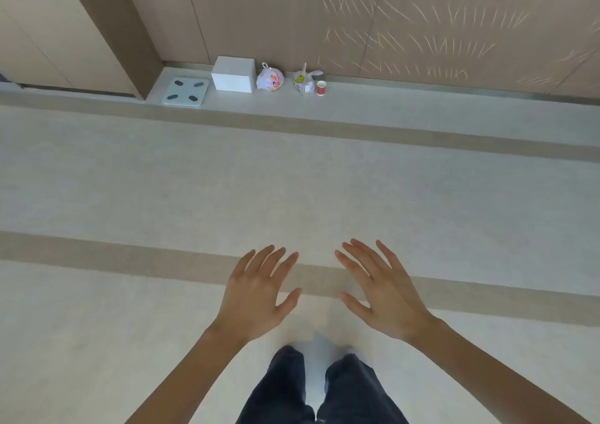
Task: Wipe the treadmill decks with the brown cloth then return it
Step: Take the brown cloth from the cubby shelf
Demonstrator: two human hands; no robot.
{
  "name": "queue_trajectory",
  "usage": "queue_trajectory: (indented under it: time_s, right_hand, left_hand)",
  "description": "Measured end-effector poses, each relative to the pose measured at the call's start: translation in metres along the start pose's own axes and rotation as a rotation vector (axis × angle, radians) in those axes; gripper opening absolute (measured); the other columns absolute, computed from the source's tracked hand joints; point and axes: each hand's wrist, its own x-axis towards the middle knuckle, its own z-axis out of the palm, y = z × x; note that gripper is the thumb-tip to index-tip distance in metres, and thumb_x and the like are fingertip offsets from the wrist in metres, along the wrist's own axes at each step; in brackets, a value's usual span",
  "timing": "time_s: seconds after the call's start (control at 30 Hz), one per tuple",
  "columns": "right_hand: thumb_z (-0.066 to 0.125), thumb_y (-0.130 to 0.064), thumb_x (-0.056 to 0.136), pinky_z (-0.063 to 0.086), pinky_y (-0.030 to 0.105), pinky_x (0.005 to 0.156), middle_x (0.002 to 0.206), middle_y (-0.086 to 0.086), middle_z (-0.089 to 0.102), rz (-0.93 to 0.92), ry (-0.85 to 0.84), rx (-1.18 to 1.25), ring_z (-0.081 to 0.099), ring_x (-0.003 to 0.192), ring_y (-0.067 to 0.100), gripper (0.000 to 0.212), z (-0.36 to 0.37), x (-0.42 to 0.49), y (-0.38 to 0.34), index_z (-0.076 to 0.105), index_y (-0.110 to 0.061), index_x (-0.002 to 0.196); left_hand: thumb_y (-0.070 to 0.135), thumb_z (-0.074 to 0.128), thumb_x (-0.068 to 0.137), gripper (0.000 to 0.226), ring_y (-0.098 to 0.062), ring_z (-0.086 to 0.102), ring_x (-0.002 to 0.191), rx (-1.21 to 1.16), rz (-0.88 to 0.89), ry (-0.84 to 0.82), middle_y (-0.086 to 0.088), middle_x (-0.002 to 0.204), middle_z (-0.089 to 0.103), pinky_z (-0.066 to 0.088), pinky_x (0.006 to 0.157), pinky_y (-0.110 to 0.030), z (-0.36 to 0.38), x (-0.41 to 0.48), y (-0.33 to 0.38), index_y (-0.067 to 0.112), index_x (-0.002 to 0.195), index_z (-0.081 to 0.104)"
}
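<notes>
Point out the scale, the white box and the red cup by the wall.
scale (185, 92): head view, middle of its top plate.
white box (232, 81): head view, front face.
red cup (321, 89): head view, side wall.

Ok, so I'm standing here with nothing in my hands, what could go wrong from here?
1. The left hand and right hand are open and hold nothing, and no cloth or treadmill is in view, so you may head off the wrong way.
2. The scale lies flat by the wall, easy to step on.
3. The red cup stands upright beside a tied bag; a passing foot could tip it.
</notes>
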Motion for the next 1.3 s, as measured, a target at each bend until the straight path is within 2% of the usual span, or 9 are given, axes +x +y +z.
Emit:
queue_trajectory:
  time_s: [0.17,0.27,0.37,0.53,0.6,0.73,0.87,1.0,1.3]
  right_hand:
    - [0.031,-0.05,0.093,0.036,0.051,0.107,0.14,0.005,0.051,-0.019,0.077,-0.011,0.046,0.131,0.022,0.058,-0.004,0.026,-0.027,0.051,-0.015,0.135]
    - [0.026,-0.05,0.094,0.037,0.052,0.106,0.138,0.005,0.052,-0.033,0.069,-0.016,0.048,0.129,0.023,0.058,-0.002,0.038,-0.038,0.053,-0.016,0.133]
    - [0.03,-0.051,0.093,0.038,0.051,0.105,0.138,0.004,0.052,-0.051,0.035,-0.022,0.048,0.129,0.022,0.058,0.004,0.05,-0.042,0.053,-0.017,0.133]
    - [0.019,-0.051,0.096,0.036,0.049,0.108,0.14,0.004,0.05,-0.12,-0.004,0.028,0.046,0.13,0.021,0.061,0.011,0.084,-0.03,0.05,-0.016,0.135]
    - [0.021,-0.05,0.096,0.035,0.048,0.108,0.139,0.004,0.051,-0.148,-0.012,0.017,0.046,0.13,0.02,0.06,0.012,0.103,-0.022,0.051,-0.016,0.135]
    - [0.038,-0.046,0.091,0.037,0.047,0.107,0.139,0.005,0.051,-0.224,-0.015,0.01,0.046,0.13,0.021,0.055,0.01,0.152,0.0,0.052,-0.014,0.134]
    - [0.039,-0.045,0.092,0.037,0.048,0.107,0.139,0.006,0.05,-0.266,-0.017,0.018,0.045,0.131,0.02,0.055,0.0,0.207,0.027,0.051,-0.013,0.135]
    - [0.048,-0.041,0.091,0.033,0.046,0.109,0.141,0.007,0.048,-0.344,0.003,0.014,0.044,0.132,0.021,0.055,-0.013,0.269,0.055,0.048,-0.012,0.137]
    - [0.034,-0.043,0.093,0.032,0.048,0.11,0.141,0.009,0.047,-0.502,-0.027,0.067,0.042,0.133,0.022,0.057,-0.027,0.386,0.07,0.045,-0.011,0.138]
  left_hand:
    - [0.049,0.041,0.088,0.051,-0.025,0.056,0.118,0.006,0.007,0.093,-0.004,0.123,0.063,0.044,0.1,-0.043,-0.009,-0.006,-0.031,0.019,0.124,0.06]
    - [0.049,0.04,0.088,0.051,-0.025,0.056,0.118,0.007,-0.013,0.099,-0.004,0.123,0.063,0.045,0.099,-0.044,-0.009,-0.01,-0.046,0.019,0.123,0.061]
    - [0.05,0.038,0.088,0.053,-0.025,0.057,0.118,-0.003,-0.063,0.071,-0.004,0.123,0.063,0.045,0.099,-0.046,-0.009,-0.01,-0.059,0.019,0.123,0.062]
    - [0.051,0.038,0.088,0.053,-0.026,0.057,0.118,-0.022,-0.131,0.047,-0.005,0.122,0.063,0.044,0.099,-0.046,-0.004,0.006,-0.077,0.019,0.123,0.062]
    - [0.051,0.037,0.088,0.054,-0.026,0.056,0.118,-0.027,-0.165,0.029,-0.005,0.123,0.063,0.044,0.1,-0.047,-0.004,0.019,-0.084,0.019,0.124,0.061]
    - [0.052,0.036,0.088,0.054,-0.027,0.057,0.117,-0.027,-0.217,0.031,-0.005,0.123,0.063,0.044,0.099,-0.047,-0.006,0.059,-0.099,0.02,0.124,0.06]
    - [0.05,0.039,0.087,0.053,-0.026,0.058,0.116,-0.016,-0.26,0.072,-0.005,0.121,0.064,0.044,0.098,-0.046,-0.015,0.105,-0.12,0.019,0.123,0.061]
    - [0.049,0.04,0.087,0.052,-0.027,0.057,0.116,-0.007,-0.321,0.11,-0.006,0.119,0.065,0.044,0.098,-0.046,-0.023,0.153,-0.141,0.018,0.123,0.062]
    - [0.051,0.036,0.089,0.055,-0.029,0.054,0.12,0.014,-0.474,0.114,-0.007,0.123,0.063,0.041,0.101,-0.048,-0.036,0.214,-0.187,0.019,0.127,0.058]
